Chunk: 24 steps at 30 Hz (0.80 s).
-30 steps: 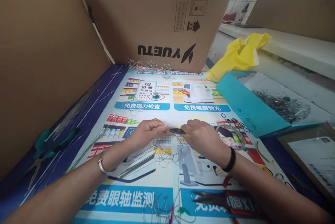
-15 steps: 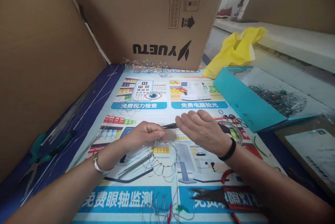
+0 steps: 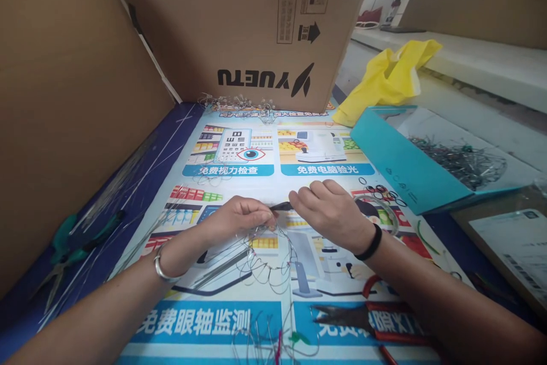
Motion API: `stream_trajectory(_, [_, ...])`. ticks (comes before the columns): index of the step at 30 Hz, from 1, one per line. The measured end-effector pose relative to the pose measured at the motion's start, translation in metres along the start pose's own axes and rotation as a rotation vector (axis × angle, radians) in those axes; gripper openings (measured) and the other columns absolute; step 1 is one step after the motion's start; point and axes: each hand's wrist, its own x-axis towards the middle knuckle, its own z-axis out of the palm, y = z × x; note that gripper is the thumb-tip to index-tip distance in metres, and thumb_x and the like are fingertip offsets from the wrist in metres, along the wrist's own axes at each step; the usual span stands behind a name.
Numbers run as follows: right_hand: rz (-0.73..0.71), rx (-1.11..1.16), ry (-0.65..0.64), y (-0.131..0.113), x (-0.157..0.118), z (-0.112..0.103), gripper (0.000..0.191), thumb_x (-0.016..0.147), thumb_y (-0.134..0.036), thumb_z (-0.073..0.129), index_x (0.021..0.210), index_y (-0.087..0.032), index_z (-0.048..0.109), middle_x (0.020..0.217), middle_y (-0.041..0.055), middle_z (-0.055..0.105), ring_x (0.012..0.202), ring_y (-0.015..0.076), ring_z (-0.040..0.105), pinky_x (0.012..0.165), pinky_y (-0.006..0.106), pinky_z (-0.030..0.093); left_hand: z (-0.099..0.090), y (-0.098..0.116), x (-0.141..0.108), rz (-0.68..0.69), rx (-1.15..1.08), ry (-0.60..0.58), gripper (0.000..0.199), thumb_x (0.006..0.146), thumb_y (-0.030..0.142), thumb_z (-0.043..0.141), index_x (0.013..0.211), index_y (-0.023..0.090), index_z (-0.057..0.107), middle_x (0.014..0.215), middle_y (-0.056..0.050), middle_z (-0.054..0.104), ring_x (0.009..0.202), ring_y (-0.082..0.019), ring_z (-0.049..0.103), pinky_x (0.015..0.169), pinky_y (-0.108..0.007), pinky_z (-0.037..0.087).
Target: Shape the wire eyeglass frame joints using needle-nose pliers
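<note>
Wire (image 3: 269,266) hangs in thin loops below the left hand (image 3: 239,218), on the 6 o'clock side, over the poster (image 3: 252,183). Clock centred on the hands, 12 pointing away from the wearer.

Left hand: thumb and forefinger together, pinched on the wire; the other fingers are curled. Right hand (image 3: 329,214): at 3 o'clock of the left, fingers closed around a tool (image 3: 281,206). Its dark tip points to 9 o'clock and reaches the left fingertips; the rest is hidden in the fist, type unclear. Cannot tell whether the tip grips the wire.

Surroundings: pliers (image 3: 62,255), teal-handled, near 9 o'clock. Scissors (image 3: 342,316), blades towards 9, lie at 5. Wire scraps (image 3: 278,344), with magenta and green bits, at 6. Small rings (image 3: 381,189) near 3. Blue box (image 3: 384,163), holding a wire tangle, between 2 and 3. Yellow bag (image 3: 382,89) between 1 and 2. Carton (image 3: 239,17) stands at 12.
</note>
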Motion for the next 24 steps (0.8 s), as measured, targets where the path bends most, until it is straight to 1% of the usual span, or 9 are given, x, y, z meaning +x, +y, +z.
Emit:
stream_trajectory(4, [0.055, -0.008, -0.014, -0.001, -0.001, 0.000, 0.018, 0.088, -0.012, 0.045, 0.088, -0.016, 0.062, 0.069, 0.0027, 0.052, 0.069, 0.0168, 0.037, 0.063, 0.034, 0.022, 0.002, 0.002, 0.000, 0.005, -0.014, 0.028, 0.023, 0.082, 0.035, 0.060, 0.079, 0.014, 0.071, 0.093, -0.007, 0.070, 0.092, -0.017, 0.060, 0.083, -0.027, 0.042])
stream_trajectory(8, [0.128, -0.034, -0.018, -0.004, -0.002, 0.002, 0.019, 0.088, -0.012, 0.044, 0.092, -0.016, 0.063, 0.068, 0.0029, 0.051, 0.068, 0.0171, 0.036, 0.062, 0.035, 0.021, 0.006, 0.003, -0.002, -0.005, -0.124, 0.030, 0.024, 0.082, 0.036, 0.060, 0.080, 0.014, 0.070, 0.109, -0.009, 0.066, 0.093, -0.018, 0.061, 0.082, -0.029, 0.045])
stream_trajectory(11, [0.156, -0.057, -0.023, -0.007, -0.003, 0.003, 0.020, 0.088, -0.013, 0.044, 0.095, -0.016, 0.063, 0.070, 0.0036, 0.052, 0.069, 0.0174, 0.036, 0.062, 0.035, 0.021, 0.010, 0.002, -0.003, 0.025, -0.172, 0.050, 0.024, 0.083, 0.035, 0.059, 0.080, 0.014, 0.070, 0.113, -0.010, 0.065, 0.099, -0.019, 0.060, 0.086, -0.030, 0.044])
stream_trajectory(14, [0.175, -0.063, -0.032, -0.009, -0.004, 0.004, 0.020, 0.088, -0.014, 0.044, 0.096, -0.015, 0.062, 0.070, 0.0040, 0.052, 0.070, 0.0174, 0.036, 0.062, 0.035, 0.021, 0.012, 0.000, -0.003, 0.046, -0.198, 0.059, 0.024, 0.083, 0.034, 0.058, 0.079, 0.014, 0.070, 0.109, -0.010, 0.066, 0.096, -0.019, 0.060, 0.089, -0.032, 0.042])
stream_trajectory(16, [0.182, -0.058, -0.037, -0.010, -0.004, 0.004, 0.019, 0.088, -0.014, 0.045, 0.096, -0.015, 0.062, 0.071, 0.0041, 0.052, 0.070, 0.0173, 0.036, 0.063, 0.035, 0.021, 0.011, -0.001, -0.002, 0.064, -0.222, 0.076, 0.022, 0.083, 0.034, 0.060, 0.081, 0.014, 0.070, 0.098, -0.009, 0.068, 0.089, -0.017, 0.061, 0.087, -0.032, 0.043])
stream_trajectory(19, [0.189, -0.044, -0.048, -0.010, -0.003, 0.005, 0.018, 0.088, -0.014, 0.045, 0.095, -0.015, 0.062, 0.071, 0.0038, 0.052, 0.070, 0.0174, 0.036, 0.063, 0.035, 0.021, 0.010, -0.003, -0.002, 0.071, -0.248, 0.106, 0.020, 0.082, 0.032, 0.061, 0.083, 0.014, 0.069, 0.083, -0.006, 0.068, 0.081, -0.016, 0.060, 0.082, -0.031, 0.044])
stream_trajectory(24, [0.146, 0.015, -0.066, -0.006, -0.002, 0.002, 0.019, 0.088, -0.013, 0.044, 0.089, -0.016, 0.062, 0.072, 0.0041, 0.053, 0.070, 0.0174, 0.036, 0.063, 0.035, 0.022, 0.007, -0.001, -0.001, 0.056, -0.270, 0.087, 0.021, 0.081, 0.033, 0.062, 0.079, 0.013, 0.069, 0.080, -0.006, 0.067, 0.077, -0.015, 0.059, 0.078, -0.030, 0.044])
